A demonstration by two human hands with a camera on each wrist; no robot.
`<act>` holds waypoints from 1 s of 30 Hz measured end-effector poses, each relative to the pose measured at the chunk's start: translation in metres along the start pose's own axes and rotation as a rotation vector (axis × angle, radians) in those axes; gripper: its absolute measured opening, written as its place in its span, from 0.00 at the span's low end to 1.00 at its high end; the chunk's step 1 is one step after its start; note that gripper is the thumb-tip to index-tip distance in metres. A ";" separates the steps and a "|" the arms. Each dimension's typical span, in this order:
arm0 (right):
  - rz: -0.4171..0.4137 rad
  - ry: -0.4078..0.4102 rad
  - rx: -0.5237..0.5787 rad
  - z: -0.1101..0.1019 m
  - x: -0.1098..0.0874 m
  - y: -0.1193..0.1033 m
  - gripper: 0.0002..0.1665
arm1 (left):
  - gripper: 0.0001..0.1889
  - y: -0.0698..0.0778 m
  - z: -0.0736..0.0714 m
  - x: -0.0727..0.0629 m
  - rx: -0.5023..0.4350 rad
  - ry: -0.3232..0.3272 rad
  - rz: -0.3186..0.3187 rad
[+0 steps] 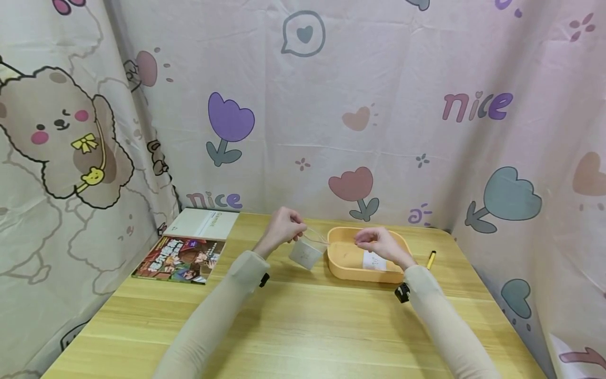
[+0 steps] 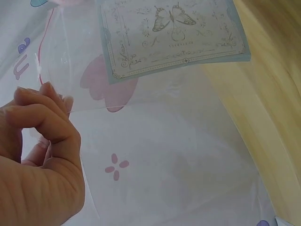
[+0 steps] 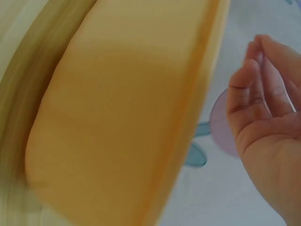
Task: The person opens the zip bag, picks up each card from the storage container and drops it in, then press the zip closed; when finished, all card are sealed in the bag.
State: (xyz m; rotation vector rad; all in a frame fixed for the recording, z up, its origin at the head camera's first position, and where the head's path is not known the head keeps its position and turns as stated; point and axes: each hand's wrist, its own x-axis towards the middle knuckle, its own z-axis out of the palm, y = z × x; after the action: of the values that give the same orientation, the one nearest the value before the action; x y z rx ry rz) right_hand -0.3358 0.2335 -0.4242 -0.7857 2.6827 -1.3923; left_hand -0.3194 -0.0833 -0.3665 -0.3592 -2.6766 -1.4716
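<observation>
My left hand [image 1: 286,225] pinches a clear zip bag [image 2: 77,52] with a red line along its top edge. Inside or against the bag is a pale card [image 2: 174,40] printed with a butterfly and a blue border; which of the two I cannot tell. The bag hangs just left of a yellow-orange plastic tray [image 1: 364,275]. Over that tray hovers my right hand [image 1: 381,245], its fingers loosely bent and thumb close to the fingertips, with nothing seen between them. A white printed paper piece [image 1: 374,261] lies in the tray below it.
A yellow marker with a black cap [image 1: 431,260] lies right of the tray. At the table's left edge are a colourful comic book [image 1: 182,259] and a white book [image 1: 201,225] behind it. A printed curtain [image 1: 293,131] hangs behind the wooden table [image 1: 303,326].
</observation>
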 end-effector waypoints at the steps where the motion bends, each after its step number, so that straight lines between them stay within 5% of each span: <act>1: 0.011 -0.014 -0.009 -0.003 -0.001 0.003 0.16 | 0.04 0.000 0.000 0.000 0.002 0.002 0.001; 7: 0.124 -0.070 -0.087 -0.016 -0.009 0.026 0.23 | 0.04 0.000 -0.001 -0.001 0.014 0.001 -0.009; 16: 0.101 -0.153 -0.157 -0.024 -0.008 0.046 0.24 | 0.04 0.000 -0.003 -0.001 0.020 0.004 -0.005; 30: 0.254 -0.190 -0.222 -0.021 -0.006 0.064 0.34 | 0.04 0.000 0.001 -0.001 0.023 0.009 0.003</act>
State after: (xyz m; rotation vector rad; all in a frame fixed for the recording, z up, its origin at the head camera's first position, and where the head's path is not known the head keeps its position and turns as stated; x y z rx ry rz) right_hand -0.3625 0.2831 -0.4620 -0.5312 2.6984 -0.9296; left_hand -0.3181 -0.0827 -0.3671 -0.3540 -2.6830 -1.4368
